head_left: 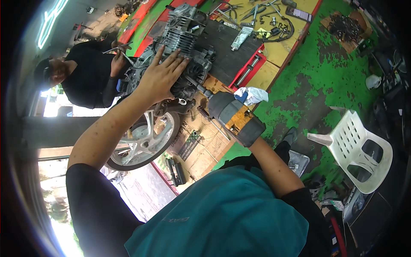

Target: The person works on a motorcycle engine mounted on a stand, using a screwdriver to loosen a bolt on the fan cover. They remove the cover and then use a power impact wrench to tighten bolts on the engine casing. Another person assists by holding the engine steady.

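Observation:
A grey finned engine (pixel 182 39) lies in front of me at the top centre. My left hand (pixel 164 76) rests flat on its side with the fingers spread, gripping nothing. A dark cordless impact wrench (pixel 220 108) with an orange-marked battery end is in my right hand (pixel 257 147), whose fingers are mostly hidden behind the tool. From the wrench, a socket and metal shaft (pixel 201 88) reach to the engine's lower side; where the tip seats cannot be made out. A ring-shaped metal part (pixel 183 102) shows just below the engine.
A co-worker in black (pixel 92 73) holds metal tools at the engine's left. A white-spoked wheel (pixel 147 141) stands below it. The yellow bench (pixel 269 70) bears pliers, a tube (pixel 242 38), a red tool case (pixel 249 68) and a white cloth (pixel 256 95). A white plastic chair (pixel 357 147) stands right.

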The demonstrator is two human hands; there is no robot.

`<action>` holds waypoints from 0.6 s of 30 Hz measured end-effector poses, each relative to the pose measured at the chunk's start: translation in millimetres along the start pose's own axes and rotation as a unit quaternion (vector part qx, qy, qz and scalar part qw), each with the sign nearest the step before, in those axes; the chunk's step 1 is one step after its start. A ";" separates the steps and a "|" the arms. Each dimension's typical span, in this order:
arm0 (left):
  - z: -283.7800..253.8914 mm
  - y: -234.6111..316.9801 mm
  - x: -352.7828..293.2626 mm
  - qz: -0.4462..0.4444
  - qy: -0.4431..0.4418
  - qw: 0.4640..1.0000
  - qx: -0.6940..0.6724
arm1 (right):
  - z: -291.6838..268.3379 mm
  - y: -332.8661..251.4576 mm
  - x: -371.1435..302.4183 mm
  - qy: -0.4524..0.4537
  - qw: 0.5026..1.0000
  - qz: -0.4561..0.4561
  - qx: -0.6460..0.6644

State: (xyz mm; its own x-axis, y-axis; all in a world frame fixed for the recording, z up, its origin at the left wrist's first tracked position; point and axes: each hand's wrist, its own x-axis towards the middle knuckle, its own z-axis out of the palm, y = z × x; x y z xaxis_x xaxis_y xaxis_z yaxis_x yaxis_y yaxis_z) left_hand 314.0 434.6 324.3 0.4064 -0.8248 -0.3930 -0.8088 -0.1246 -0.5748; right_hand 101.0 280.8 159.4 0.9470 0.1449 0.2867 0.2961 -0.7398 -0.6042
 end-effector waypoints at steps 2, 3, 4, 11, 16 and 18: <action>-2.7 0.6 3.3 0.002 -0.010 1.000 0.001 | 12.9 9.7 -2.9 0.009 1.000 0.010 0.016; -3.3 -0.3 4.1 0.013 -0.005 1.000 0.010 | 18.3 15.0 -2.5 0.012 1.000 0.015 0.022; -3.4 -1.7 5.3 0.024 0.001 1.000 0.018 | 23.3 18.9 -3.7 0.016 0.999 0.021 0.030; 2.2 -8.1 6.8 0.057 0.014 0.998 -0.018 | 59.7 43.9 -21.7 0.028 0.996 0.047 0.069; 6.2 -14.4 9.3 0.072 0.028 0.996 -0.052 | 82.8 64.6 -19.8 0.027 0.999 0.028 -0.005; 5.6 -19.5 15.6 0.085 0.045 0.994 -0.051 | 57.8 62.5 -17.2 -0.009 0.990 0.105 0.095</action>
State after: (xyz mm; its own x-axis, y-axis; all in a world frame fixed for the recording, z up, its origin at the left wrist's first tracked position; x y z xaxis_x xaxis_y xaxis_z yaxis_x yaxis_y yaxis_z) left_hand 338.5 427.2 325.4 0.2240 -0.8846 -0.4090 -0.9031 -0.0307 -0.4283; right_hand 110.4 270.1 73.7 0.9917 0.0146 0.1280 0.1096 -0.6187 -0.7780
